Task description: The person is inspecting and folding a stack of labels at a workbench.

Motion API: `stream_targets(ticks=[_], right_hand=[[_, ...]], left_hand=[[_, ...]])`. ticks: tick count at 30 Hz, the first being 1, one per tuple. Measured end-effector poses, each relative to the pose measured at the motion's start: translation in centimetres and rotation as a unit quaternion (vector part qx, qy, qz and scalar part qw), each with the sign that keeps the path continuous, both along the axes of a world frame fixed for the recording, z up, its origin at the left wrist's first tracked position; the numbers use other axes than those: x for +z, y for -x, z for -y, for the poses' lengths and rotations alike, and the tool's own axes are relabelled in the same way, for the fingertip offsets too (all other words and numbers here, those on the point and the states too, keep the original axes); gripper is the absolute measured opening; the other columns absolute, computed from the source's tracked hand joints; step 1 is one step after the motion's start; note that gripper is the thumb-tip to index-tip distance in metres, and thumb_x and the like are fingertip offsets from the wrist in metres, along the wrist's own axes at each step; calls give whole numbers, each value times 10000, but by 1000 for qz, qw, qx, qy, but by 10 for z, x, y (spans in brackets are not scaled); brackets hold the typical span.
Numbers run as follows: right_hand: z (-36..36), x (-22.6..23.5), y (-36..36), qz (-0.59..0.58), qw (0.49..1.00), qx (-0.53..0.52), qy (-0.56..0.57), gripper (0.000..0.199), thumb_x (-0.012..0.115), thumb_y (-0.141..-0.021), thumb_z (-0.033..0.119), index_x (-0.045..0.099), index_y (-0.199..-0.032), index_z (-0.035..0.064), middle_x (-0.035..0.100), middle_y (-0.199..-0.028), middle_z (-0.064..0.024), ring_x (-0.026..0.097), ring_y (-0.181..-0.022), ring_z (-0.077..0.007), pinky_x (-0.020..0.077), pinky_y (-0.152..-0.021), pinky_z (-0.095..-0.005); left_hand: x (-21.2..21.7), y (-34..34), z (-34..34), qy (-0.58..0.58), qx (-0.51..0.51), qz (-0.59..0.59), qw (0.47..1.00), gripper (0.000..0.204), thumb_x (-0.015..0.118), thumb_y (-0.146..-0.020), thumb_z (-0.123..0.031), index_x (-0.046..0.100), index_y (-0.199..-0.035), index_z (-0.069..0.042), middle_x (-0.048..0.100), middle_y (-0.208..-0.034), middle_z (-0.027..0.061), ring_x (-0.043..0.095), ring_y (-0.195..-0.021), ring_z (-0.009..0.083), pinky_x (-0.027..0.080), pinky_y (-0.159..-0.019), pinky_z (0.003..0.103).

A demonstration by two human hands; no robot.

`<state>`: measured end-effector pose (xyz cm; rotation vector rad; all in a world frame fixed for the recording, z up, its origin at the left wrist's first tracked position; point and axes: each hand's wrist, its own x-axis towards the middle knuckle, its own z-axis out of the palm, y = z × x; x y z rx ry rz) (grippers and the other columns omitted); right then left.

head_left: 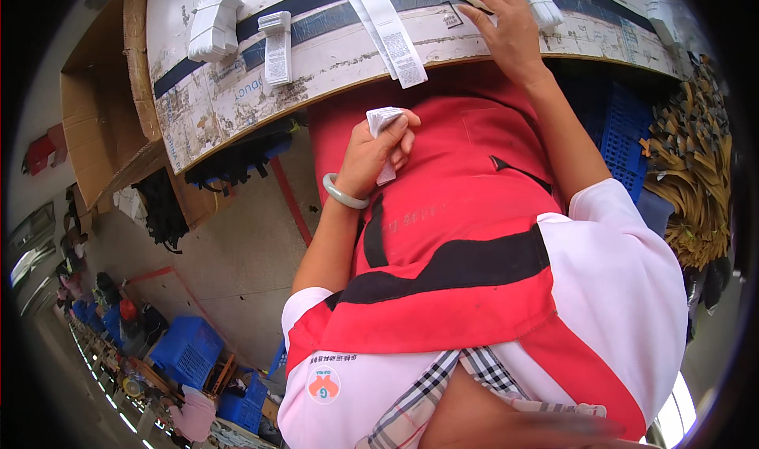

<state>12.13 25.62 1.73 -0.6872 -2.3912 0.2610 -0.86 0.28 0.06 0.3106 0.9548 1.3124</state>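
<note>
Item: my left hand (pixel 379 145) fingers pinching folded white labels (pixel 383 125), right hand (pixel 506 26) fingers pressing a label on the bench (pixel 332 54); loose pinch risks dropped labels.

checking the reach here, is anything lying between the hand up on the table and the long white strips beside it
Nothing visible does. The right hand rests on the table with bare worn tabletop between it and the long white strips. The left hand is off the table, holding a small stack of white tags.
</note>
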Motion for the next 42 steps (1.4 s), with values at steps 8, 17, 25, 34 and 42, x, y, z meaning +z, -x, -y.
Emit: stream_targets(ticks=[8, 17, 25, 34, 42], right_hand=[[-29, -11, -7, 3, 998, -57, -15, 140, 712, -836, 190, 737, -927, 86, 662, -1013, -32, 599, -959, -219, 484, -847, -318], [-11, -3, 14, 12, 999, 11, 37, 206, 702, -850, 192, 713, -1042, 116, 631, -1101, -51, 570, -1038, -251, 466, -888, -337], [26, -28, 67, -13, 991, 115, 72, 181, 725, -821, 167, 737, -995, 121, 605, -1058, -41, 562, -1024, -211, 459, -898, -312], [50, 22, 56, -47, 906, 260, 332, 125, 719, -842, 116, 715, -958, 71, 624, -1036, -26, 588, -906, -127, 470, -832, -254], [54, 35, 49, 47, 845, 257, 467, 175, 693, -884, 149, 674, -1015, 35, 643, -863, -11, 588, -782, -72, 494, -699, -219]], left_hand=[[5, 10, -10, -8, 61, -3, 998, 192, 537, -993, -163, 607, -1057, 3, 554, -718, 28, 475, -581, 78, 400, -526, 229], [12, 26, -17, -6, 114, -9, 993, 171, 554, -981, -145, 599, -1072, -7, 538, -739, 32, 462, -609, 90, 391, -543, 245], [21, 22, -33, 9, 129, -117, 985, 166, 624, -943, -124, 672, -1053, -9, 579, -666, 11, 471, -548, 60, 372, -502, 199], [16, 49, -50, -177, 260, -567, 761, 189, 688, -831, -17, 701, -1020, -14, 704, -865, 41, 648, -804, 123, 506, -739, 244], [17, 43, -31, -110, 214, -398, 885, 186, 622, -830, 65, 694, -988, -1, 694, -860, 26, 630, -793, 86, 509, -713, 231]])
